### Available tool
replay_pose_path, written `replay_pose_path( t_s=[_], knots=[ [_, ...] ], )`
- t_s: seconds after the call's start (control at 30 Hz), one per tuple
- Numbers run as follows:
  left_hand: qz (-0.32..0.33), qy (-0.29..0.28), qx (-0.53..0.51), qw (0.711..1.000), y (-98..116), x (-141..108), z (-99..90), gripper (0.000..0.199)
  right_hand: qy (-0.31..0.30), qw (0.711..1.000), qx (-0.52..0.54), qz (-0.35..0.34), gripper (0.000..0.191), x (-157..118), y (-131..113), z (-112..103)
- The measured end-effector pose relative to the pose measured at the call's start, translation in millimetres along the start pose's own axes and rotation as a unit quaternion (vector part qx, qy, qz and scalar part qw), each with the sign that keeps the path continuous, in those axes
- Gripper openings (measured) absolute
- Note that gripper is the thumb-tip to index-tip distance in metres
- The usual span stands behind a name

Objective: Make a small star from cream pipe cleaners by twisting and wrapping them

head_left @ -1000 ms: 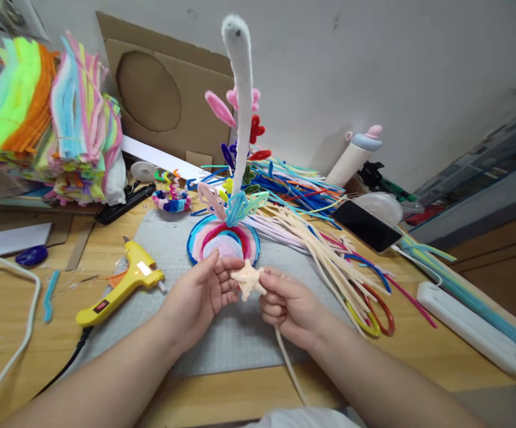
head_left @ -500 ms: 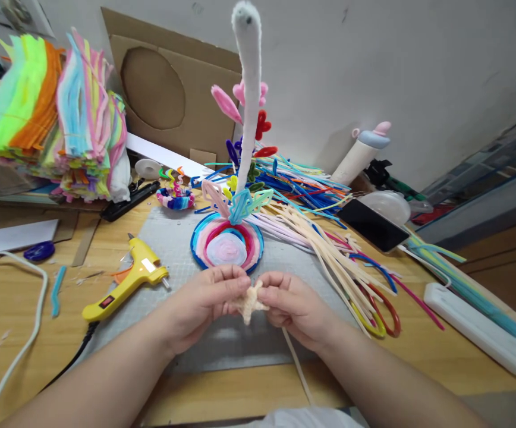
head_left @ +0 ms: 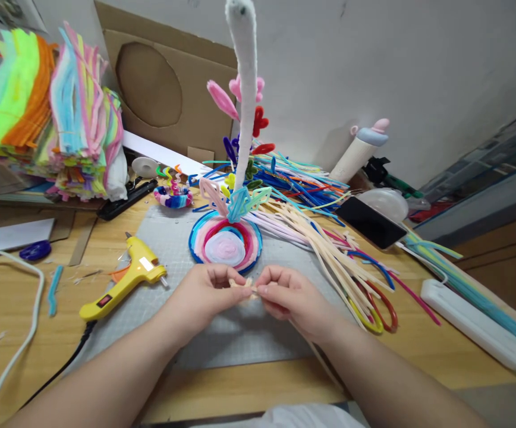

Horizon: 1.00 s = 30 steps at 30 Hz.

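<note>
At lower centre, the left hand [head_left: 213, 294] and right hand [head_left: 291, 297] both grip the star [head_left: 249, 286]. The glue gun [head_left: 124, 279] lies left.

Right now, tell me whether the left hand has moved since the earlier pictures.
Yes, toward the person: the left hand first overlapped the lower part of the striped disc; now more of that disc shows above it.

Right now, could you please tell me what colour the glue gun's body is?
The glue gun is yellow, as the head view shows best.
</note>
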<state>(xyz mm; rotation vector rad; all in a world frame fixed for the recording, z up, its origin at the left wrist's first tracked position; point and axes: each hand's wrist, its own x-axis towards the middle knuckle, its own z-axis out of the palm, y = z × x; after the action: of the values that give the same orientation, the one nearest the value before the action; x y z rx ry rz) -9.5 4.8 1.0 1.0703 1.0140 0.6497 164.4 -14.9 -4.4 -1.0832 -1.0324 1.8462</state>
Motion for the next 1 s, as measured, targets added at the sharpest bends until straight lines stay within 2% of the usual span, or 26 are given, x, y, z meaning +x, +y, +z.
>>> replay_pose_path(
  t_s=[0.3,0.47,0.6,0.67,0.77,0.8,0.83,0.87,0.9,1.0],
  knots=[
    [-0.038,-0.066,-0.191,0.979,2.2,-0.3,-3.5,0.012,-0.041,0.999,0.022,-0.009,0.019,-4.8,-7.6,-1.7],
    [-0.012,-0.028,-0.197,0.980,-1.0,2.9,-0.8,0.013,0.023,0.998,-0.027,-0.054,0.023,-4.6,1.5,7.4],
    [0.016,0.048,-0.170,0.984,-5.5,4.7,1.1,0.016,0.081,0.980,-0.159,-0.093,0.015,-6.9,11.4,11.9],
    [0.034,0.084,-0.138,0.986,-6.4,4.6,2.0,0.016,0.092,0.943,-0.282,-0.149,0.007,-9.8,14.2,11.5],
    [0.058,0.109,-0.051,0.991,-4.1,3.0,2.5,0.016,0.069,0.835,-0.493,-0.235,0.010,-15.1,12.2,8.6],
    [0.059,0.103,-0.013,0.993,-2.7,2.3,2.2,0.016,0.058,0.803,-0.536,-0.252,0.012,-16.6,10.0,7.5],
    [0.054,0.088,0.024,0.994,-1.2,1.7,1.4,0.015,0.048,0.784,-0.560,-0.263,0.013,-17.9,7.4,6.5],
    [0.045,0.067,0.050,0.996,0.2,1.1,0.4,0.015,0.039,0.782,-0.562,-0.267,0.014,-18.8,4.7,5.6],
    [0.031,0.038,0.060,0.997,1.5,0.6,-1.0,0.016,0.032,0.796,-0.545,-0.263,0.014,-19.2,1.9,5.0],
    [-0.013,-0.066,0.009,0.998,4.1,-0.7,-5.3,0.016,0.016,0.895,-0.395,-0.205,0.009,-17.9,-4.6,3.7]
  ],
)
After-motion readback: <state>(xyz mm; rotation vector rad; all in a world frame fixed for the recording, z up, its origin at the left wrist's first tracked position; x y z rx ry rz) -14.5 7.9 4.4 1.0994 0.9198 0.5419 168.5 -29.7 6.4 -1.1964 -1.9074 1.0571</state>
